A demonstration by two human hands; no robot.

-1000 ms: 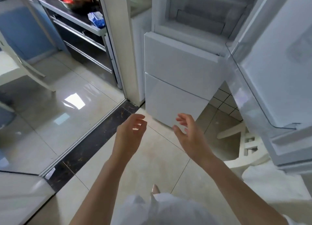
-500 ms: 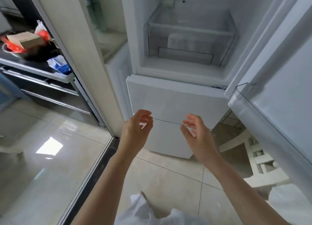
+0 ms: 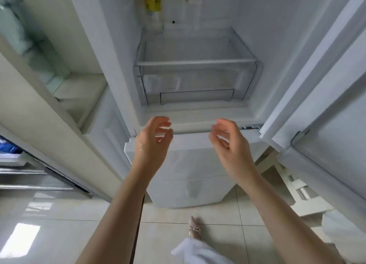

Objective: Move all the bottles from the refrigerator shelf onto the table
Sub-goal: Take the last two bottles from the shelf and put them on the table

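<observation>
fridge (image 3: pixel 198 16) open | two bottles, likely, above drawer (image 3: pixel 196 81) | tiled floor (image 3: pixel 217 234) | left hand (image 3: pixel 152 145), right hand (image 3: pixel 231 147) loosely curled, empty

Both arms extended forward; left hand (image 3: pixel 153 143) and right hand (image 3: pixel 229 145) loosely curled, empty

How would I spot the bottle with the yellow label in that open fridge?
Look inside the open fridge, above the clear drawer. Two bottles stand at the back on the shelf. The yellow-label bottle is the left one; its neighbour wears a red and white label.
</observation>
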